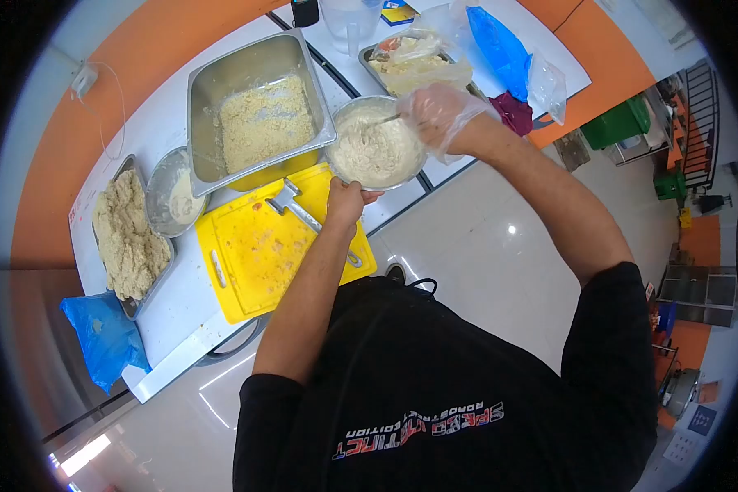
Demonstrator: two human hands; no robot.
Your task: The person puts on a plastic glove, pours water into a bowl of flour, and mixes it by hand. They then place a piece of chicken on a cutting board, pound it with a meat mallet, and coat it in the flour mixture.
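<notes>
A round metal bowl holds a thick, pale batter. My bare left hand grips the bowl's near rim. My right hand, in a clear plastic glove, is closed around a thin metal utensil whose lower end is sunk in the batter, so its kind is hidden. Just left of the bowl lies a yellow cutting board smeared with bits of food. A metal meat mallet rests across it, its handle passing under my left forearm.
A deep steel pan with pale crumbs stands behind the board. Farther left are a small bowl with white powder and a tray heaped with crumb-like coating. At the back right sit a plastic-covered tray, a pitcher and a blue bag.
</notes>
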